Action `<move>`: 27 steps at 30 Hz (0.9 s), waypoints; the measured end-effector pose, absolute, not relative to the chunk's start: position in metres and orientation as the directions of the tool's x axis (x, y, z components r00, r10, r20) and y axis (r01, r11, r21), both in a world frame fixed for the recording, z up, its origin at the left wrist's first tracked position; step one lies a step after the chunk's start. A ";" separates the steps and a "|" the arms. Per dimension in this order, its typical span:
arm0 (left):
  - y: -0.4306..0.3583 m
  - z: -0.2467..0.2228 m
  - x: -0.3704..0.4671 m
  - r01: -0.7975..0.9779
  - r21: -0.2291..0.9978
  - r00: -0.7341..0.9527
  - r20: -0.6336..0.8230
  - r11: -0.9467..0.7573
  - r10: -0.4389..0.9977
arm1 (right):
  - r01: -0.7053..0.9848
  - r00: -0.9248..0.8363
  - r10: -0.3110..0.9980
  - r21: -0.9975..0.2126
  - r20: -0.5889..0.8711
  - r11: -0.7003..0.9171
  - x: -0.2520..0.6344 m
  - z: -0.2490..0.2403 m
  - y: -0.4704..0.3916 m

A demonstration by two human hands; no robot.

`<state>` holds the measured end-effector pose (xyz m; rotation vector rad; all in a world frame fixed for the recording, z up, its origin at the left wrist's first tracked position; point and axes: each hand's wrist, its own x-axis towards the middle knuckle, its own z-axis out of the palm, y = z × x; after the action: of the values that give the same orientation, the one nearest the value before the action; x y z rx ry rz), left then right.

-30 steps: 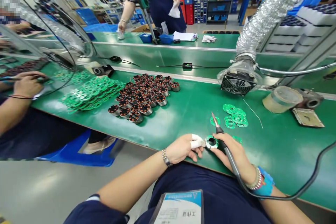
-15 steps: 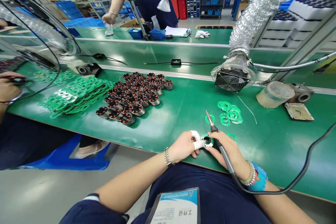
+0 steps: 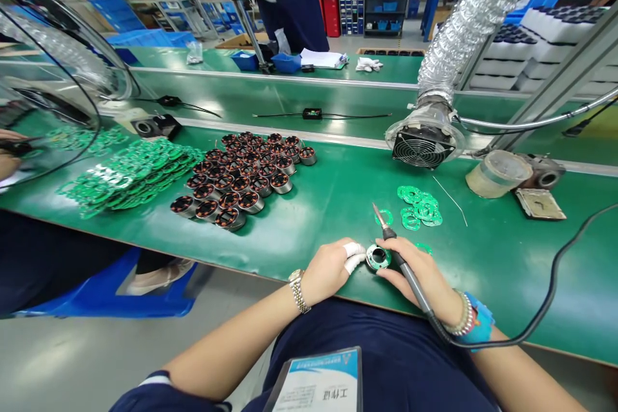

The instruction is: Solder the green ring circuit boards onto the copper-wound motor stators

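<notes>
A round motor stator (image 3: 369, 266) with a green ring-shaped circuit board (image 3: 378, 257) on top stands near the table's front edge. White covers wrap two fingertips of my left hand (image 3: 328, 270), which are drawn together against the stator's left side. My right hand (image 3: 425, 277) grips a soldering iron (image 3: 408, 273), its tip pointing up and away from the board. The right thumb and a fingertip also rest at the stator's right side. Beyond the iron's tip lie a single green ring board (image 3: 385, 217) and a small pile of ring boards (image 3: 419, 207).
Rows of copper-wound stators (image 3: 241, 177) stand left of centre, beside stacked green boards (image 3: 130, 174). A fume fan (image 3: 421, 149) with a foil duct, a round tub (image 3: 497, 174) and a solder wire (image 3: 451, 201) are at right. Co-workers are at left and across the table.
My left fingers have shifted from over the board's edge to the stator's left side, showing more of the ring. The co-worker across has brought both hands together at a white bag.
</notes>
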<state>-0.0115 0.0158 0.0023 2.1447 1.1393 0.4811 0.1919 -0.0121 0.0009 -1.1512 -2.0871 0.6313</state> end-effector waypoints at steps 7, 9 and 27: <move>0.019 -0.001 -0.001 0.381 0.900 0.519 -0.398 0.213 0.756 | 0.532 -0.381 0.868 -0.692 0.320 0.488 0.189 -0.007 -0.010; 0.021 0.000 -0.003 0.352 0.902 0.536 -0.412 0.249 0.737 | 0.519 -0.379 0.864 -0.697 0.332 0.496 0.189 -0.008 -0.010; 0.028 0.004 -0.002 0.333 0.851 0.506 -0.524 0.405 0.685 | 0.493 -0.383 0.853 -0.703 0.354 0.513 0.188 -0.009 -0.010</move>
<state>-0.0023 0.0278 0.0042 1.1863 1.0752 0.2874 0.1879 -0.0104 -0.0086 -1.0957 -2.0452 0.6498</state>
